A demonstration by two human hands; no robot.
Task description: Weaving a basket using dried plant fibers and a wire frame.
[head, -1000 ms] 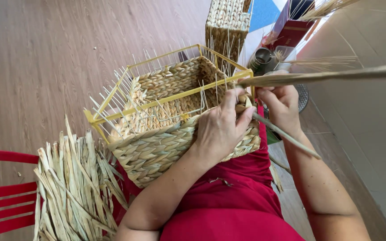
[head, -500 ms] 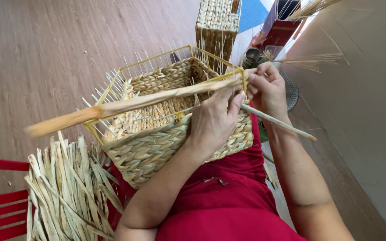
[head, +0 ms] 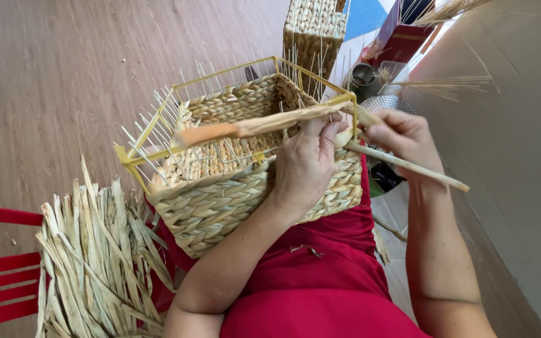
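- A half-woven basket [head: 233, 181] on a yellow wire frame [head: 151, 125] fills the centre of the frame, resting on the person's red-clothed lap.
- A bundle of dried leaves [head: 95, 256] lies at lower left, over a red chair [head: 1, 275].
- A finished woven basket [head: 314, 31] stands at top centre.
- The left hand [head: 305, 166] presses on the basket's rim, its grip closed on a flat fibre strand [head: 252, 127] stretching left.
- The right hand [head: 405, 138], centre right, pinches a thin stick [head: 408, 166].
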